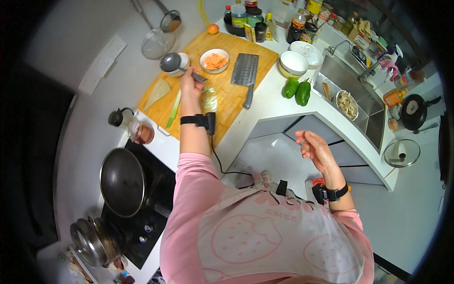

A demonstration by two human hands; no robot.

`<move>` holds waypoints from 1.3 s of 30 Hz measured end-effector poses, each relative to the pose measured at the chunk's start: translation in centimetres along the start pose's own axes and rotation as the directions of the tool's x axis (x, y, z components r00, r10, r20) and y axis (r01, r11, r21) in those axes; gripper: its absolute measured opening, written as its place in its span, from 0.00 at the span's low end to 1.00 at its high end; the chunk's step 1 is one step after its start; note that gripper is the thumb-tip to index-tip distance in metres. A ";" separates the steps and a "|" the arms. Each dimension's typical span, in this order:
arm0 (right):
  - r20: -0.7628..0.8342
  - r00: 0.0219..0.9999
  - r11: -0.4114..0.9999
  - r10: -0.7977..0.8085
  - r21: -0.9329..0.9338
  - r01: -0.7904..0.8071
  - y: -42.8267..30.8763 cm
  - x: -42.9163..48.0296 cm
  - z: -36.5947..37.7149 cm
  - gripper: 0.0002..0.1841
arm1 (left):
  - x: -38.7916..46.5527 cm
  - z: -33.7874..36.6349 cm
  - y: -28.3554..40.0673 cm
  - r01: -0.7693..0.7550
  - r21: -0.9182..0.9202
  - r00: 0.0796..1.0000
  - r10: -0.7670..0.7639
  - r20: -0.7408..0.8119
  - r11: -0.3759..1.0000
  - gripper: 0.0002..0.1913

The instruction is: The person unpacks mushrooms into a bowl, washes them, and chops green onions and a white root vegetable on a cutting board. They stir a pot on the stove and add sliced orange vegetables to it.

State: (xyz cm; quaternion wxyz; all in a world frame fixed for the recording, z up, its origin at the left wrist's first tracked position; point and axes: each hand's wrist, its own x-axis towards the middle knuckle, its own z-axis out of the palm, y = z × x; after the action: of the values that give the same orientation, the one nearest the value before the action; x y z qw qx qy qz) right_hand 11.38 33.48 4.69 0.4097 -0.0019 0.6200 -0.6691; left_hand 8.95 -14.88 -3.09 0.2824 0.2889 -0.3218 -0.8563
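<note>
My left hand (192,85) grips the handle of a dark grey ladle (171,62). The ladle's round head is over a white bowl (184,60) at the far left part of the wooden cutting board (227,122); whether they touch, I cannot tell. Beside that bowl stands another white bowl (214,69) with orange chunks in it. Sliced pale green vegetable (210,99) lies just right of my left wrist, and a green stalk (173,112) to its left. A cleaver (245,69) rests on the board's right side. My right hand (314,147) hangs empty over the floor, fingers loosely curled and apart.
A wok (123,183) sits on the black cooktop (156,188), near a lidded steel pot (90,241). Two green peppers (302,93) lie before stacked bowls (294,62). The sink (369,120) holds a bowl of mushrooms (347,104). Several bottles (297,26) line the back.
</note>
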 end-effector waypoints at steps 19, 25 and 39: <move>-0.519 0.838 0.956 -0.168 -0.293 0.010 -10.0 3.1 -30.2 0.15 | 8.8 -0.5 -2.3 0.125 -0.059 0.991 -0.128 -0.048 0.990 0.31; -0.453 0.793 0.610 -0.407 -0.781 -0.134 -13.2 9.6 -49.8 0.15 | -5.2 15.5 -13.8 0.217 0.023 0.913 -0.211 0.349 0.976 0.10; -0.084 0.858 0.330 -0.507 -0.938 0.103 -18.9 23.9 -68.2 0.15 | -12.3 45.5 -51.0 0.348 0.780 0.613 -0.755 0.230 0.520 0.15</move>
State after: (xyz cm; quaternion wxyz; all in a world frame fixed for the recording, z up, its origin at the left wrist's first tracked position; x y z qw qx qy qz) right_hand -49.69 74.83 -7.45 0.0812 -0.2207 0.9332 -0.2717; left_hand -28.68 43.29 -7.19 -0.2489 0.2029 -0.5550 -0.7674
